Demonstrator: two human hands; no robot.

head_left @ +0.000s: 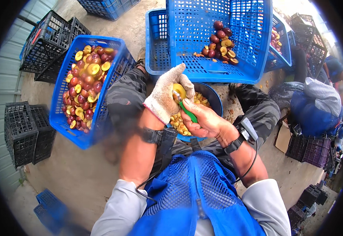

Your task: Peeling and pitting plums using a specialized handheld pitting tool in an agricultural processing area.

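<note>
In my left hand [164, 94], which wears a stained whitish knit glove, is a halved plum [180, 89] with its yellow cut face showing. My bare right hand [206, 118] grips a small tool with a green handle [189, 111]. The tool's metal tip touches the cut face; its exact shape is hard to make out. Below both hands, between my knees, stands a blue bucket [218, 101] partly filled with small yellowish pieces [178, 124], perhaps plum stones. My hands hide part of it.
To my left, a blue crate [85, 142] is heaped with whole-looking and halved plums [85, 84]. Ahead, a tilted blue crate [254, 39] holds a smaller pile of plums [220, 43], resting on another blue crate [152, 51]. Black crates [20, 131] stand left; another person [317, 102] sits right.
</note>
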